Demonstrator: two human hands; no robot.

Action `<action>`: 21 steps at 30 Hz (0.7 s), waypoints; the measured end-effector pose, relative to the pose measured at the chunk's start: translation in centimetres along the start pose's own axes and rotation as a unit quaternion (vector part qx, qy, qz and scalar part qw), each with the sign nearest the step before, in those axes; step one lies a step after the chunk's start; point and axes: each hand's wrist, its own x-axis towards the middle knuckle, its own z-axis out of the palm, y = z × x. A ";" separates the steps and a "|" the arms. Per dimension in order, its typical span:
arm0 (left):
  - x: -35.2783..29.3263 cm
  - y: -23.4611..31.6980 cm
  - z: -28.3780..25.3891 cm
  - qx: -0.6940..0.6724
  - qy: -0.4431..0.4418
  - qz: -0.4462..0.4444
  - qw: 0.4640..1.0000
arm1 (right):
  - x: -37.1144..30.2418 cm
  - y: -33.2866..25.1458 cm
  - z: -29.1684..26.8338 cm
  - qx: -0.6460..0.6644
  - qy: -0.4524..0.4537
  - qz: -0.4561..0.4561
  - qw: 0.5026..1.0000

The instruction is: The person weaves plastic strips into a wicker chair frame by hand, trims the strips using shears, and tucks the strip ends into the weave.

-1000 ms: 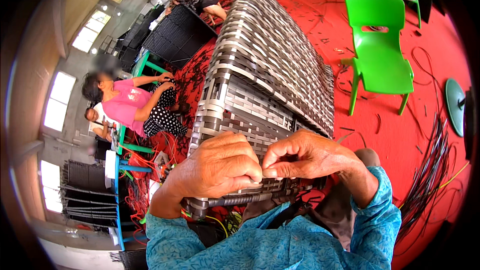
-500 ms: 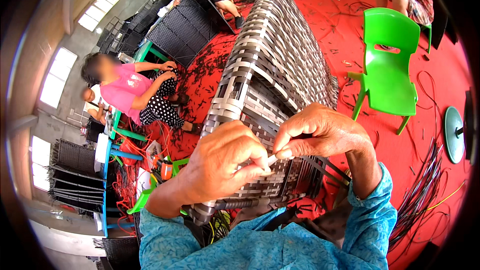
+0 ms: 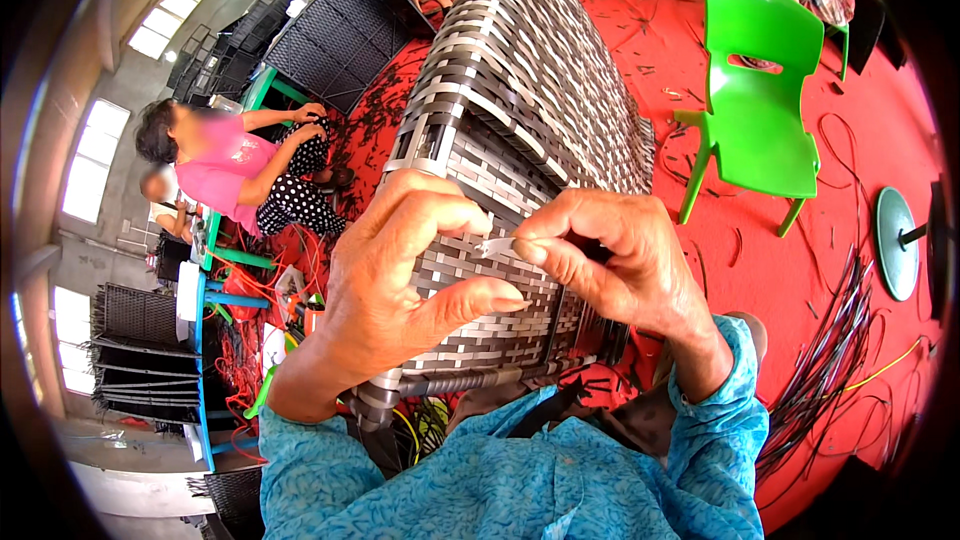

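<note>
Between the thumb and forefinger of my right hand (image 3: 625, 265) is a short pale grey strip (image 3: 494, 248) with a notched free end; its exact kind is unclear. My left hand (image 3: 385, 290) is open just left of the strip, its thumb and fingers apart and nothing visible between them. Both hands hover over a large piece of woven furniture (image 3: 540, 70), made of flat brown, grey and whitish plastic strips. It stands directly in front of me, and my hands hide part of its nearer side.
A green plastic chair (image 3: 765, 90) stands at the right on the red floor covering (image 3: 740, 280). A bundle of loose dark strips (image 3: 815, 370) lies near a round green disc (image 3: 897, 243). At the left, a person in pink (image 3: 225, 165) sits beside a blue-framed table (image 3: 203, 370).
My left hand has let go of the pale strip and opened, moving left. My right hand keeps it pinched. The view has shifted, so the surroundings appear further left and higher.
</note>
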 end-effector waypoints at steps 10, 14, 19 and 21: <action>-0.6 0.5 0.1 -0.051 0.016 -0.025 0.998 | -0.4 -0.6 0.9 -0.049 0.033 -0.062 0.996; -0.6 0.2 -0.2 -0.098 0.029 -0.031 0.994 | -0.5 -1.4 0.8 -0.061 0.029 -0.059 0.996; -0.8 -0.1 -0.1 -0.196 0.020 -0.076 0.977 | -0.6 -1.4 1.3 -0.064 0.054 -0.080 0.993; -0.7 0.0 0.1 -0.188 0.019 -0.081 0.979 | -0.7 -1.6 0.8 0.037 0.036 0.026 0.998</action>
